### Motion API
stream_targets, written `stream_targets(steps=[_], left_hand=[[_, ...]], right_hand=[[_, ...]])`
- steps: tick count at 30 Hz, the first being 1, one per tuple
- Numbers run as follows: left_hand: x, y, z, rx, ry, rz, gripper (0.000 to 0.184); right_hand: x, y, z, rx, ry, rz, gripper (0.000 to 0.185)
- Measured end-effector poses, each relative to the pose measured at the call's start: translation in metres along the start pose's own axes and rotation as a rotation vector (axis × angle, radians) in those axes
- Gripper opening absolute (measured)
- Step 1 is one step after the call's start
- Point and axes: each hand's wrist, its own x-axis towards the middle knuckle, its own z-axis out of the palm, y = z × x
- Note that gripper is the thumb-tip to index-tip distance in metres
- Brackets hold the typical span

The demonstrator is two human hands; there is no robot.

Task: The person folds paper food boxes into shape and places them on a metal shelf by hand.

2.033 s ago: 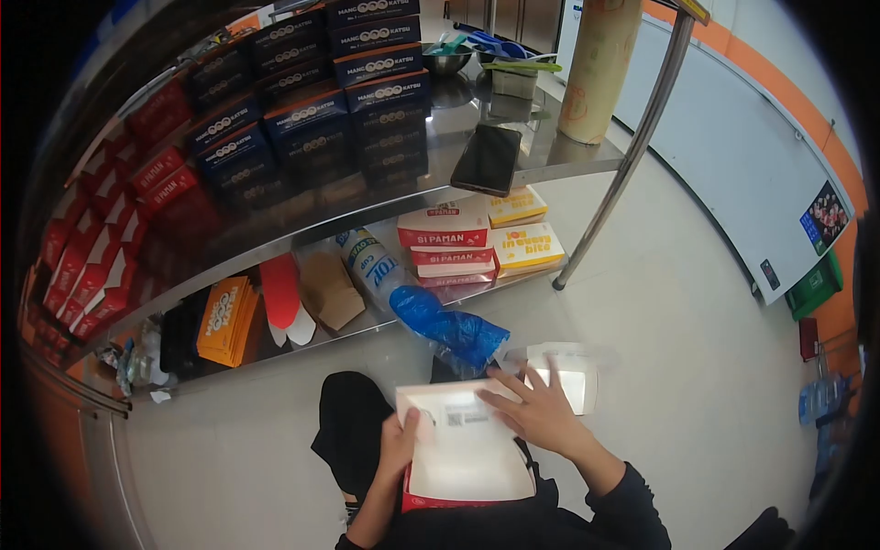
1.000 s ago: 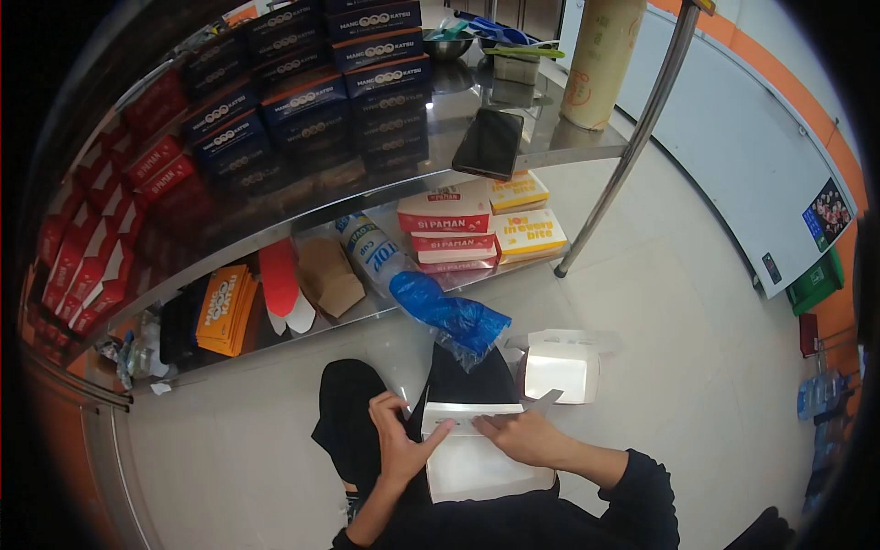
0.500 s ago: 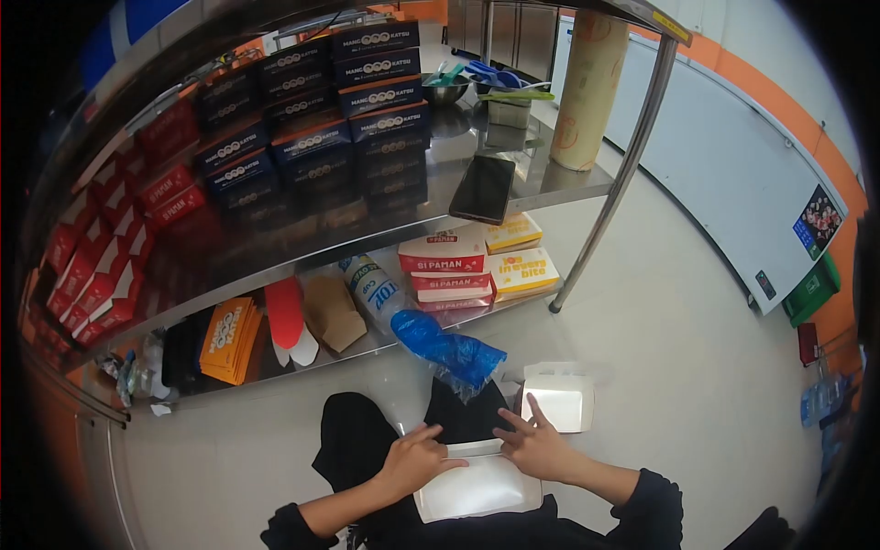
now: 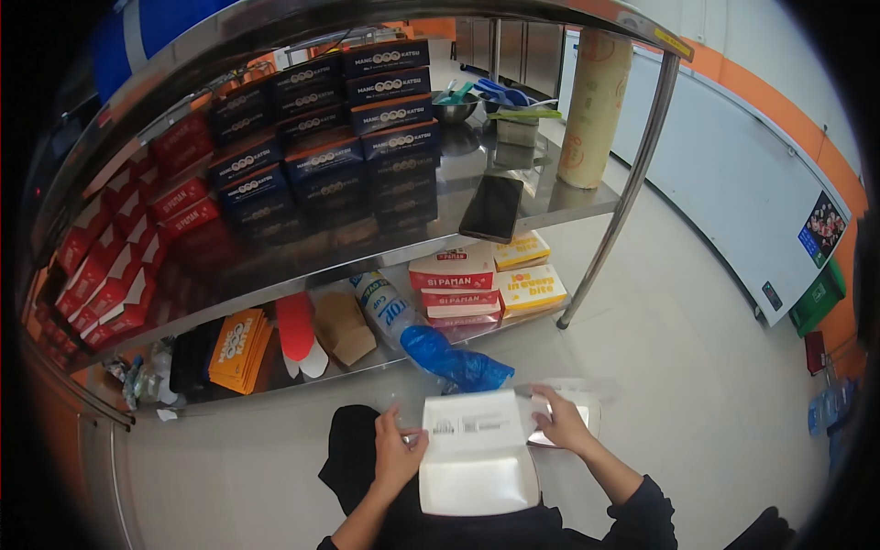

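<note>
An open paper box [image 4: 479, 484], white inside, rests on my lap with its lid raised and printed text on the lid's inner face. My left hand [image 4: 398, 449] is at the left edge of the lid, thumb and fingers bent around a side flap. At the lid's right edge, my right hand [image 4: 561, 420] has thumb and fingers closing on the other flap, which looks faint and blurred. Behind my right hand, a second open box [image 4: 587, 414] sits partly hidden on the floor side.
A steel shelf [image 4: 367, 252] ahead carries stacked dark blue boxes [image 4: 396, 115], red boxes [image 4: 115, 284] and a phone [image 4: 492, 209]. Its lower level holds red and white boxes [image 4: 454, 273], yellow boxes [image 4: 533, 289] and a cup sleeve with blue plastic [image 4: 454, 360]. A metal leg [image 4: 623, 202] stands right.
The box lid has come up from folded back to raised and facing me. Both hands have moved outward from the middle to the lid's two sides. The view has tilted up slightly.
</note>
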Motion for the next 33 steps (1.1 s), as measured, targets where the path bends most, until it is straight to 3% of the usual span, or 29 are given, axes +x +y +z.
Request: stream_targets(steps=[3,7,9,10,11,13,14,16,21,23,28,33], left_hand=[[0.028,-0.030,-0.006,-0.128,-0.168,-0.207,0.066],[0.045,-0.019,0.000,-0.287,-0.136,-0.270,0.055],[0.047,-0.014,0.001,-0.464,-0.193,-0.353,0.042],[0.048,-0.021,0.001,-0.289,-0.199,-0.252,0.030],[0.045,-0.022,-0.002,-0.290,-0.198,-0.254,0.030],[0.040,-0.016,-0.009,0.121,-0.268,-0.189,0.028],[0.038,-0.020,-0.009,0.119,-0.268,-0.194,0.028],[0.027,-0.035,-0.009,0.171,-0.128,0.269,0.026],[-0.004,-0.060,0.010,0.082,-0.251,-0.019,0.033],[-0.010,-0.073,0.019,-0.321,-0.272,-0.217,0.038],[-0.013,-0.076,0.020,-0.549,-0.265,-0.252,0.051],[-0.010,-0.069,0.014,-0.594,-0.304,-0.255,0.057]], right_hand=[[0.020,-0.032,-0.007,-0.007,0.140,-0.021,0.049],[0.027,-0.001,0.013,0.007,0.119,-0.061,0.048],[0.029,0.011,0.020,-0.146,0.100,-0.285,0.045],[0.026,0.011,0.022,-0.097,0.090,-0.188,0.039],[0.024,0.009,0.021,-0.098,0.087,-0.188,0.039],[0.021,0.006,0.019,-0.137,0.113,-0.267,0.043],[0.016,0.013,0.023,-0.136,0.108,-0.266,0.043],[0.002,0.028,0.032,-0.130,0.081,-0.198,0.038],[-0.019,0.022,0.036,0.017,-0.062,0.074,0.045],[-0.023,0.018,0.039,0.073,-0.132,0.194,0.049],[-0.028,0.018,0.042,0.599,-0.121,0.331,0.044],[-0.026,0.014,0.021,0.507,-0.326,0.372,0.050]])
